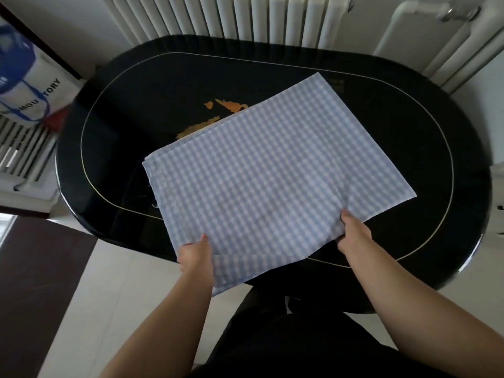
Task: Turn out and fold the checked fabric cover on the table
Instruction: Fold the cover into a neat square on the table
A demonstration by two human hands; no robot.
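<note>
The checked fabric cover (272, 170), pale blue and white, lies spread flat on the black oval table (131, 105), turned at an angle. Its near edge hangs over the table's front rim. My left hand (195, 252) grips the near left part of that edge, thumb on top and fingers hidden beneath the cloth. My right hand (353, 230) pinches the near right edge, where the fabric bunches slightly. A raw seam with loose threads shows along the cover's left side.
White radiators (245, 17) stand behind the table and at the left. A white bag with blue print (24, 75) sits at the far left. An orange design (226, 105) on the tabletop peeks out from under the cover. Pale floor tiles lie below.
</note>
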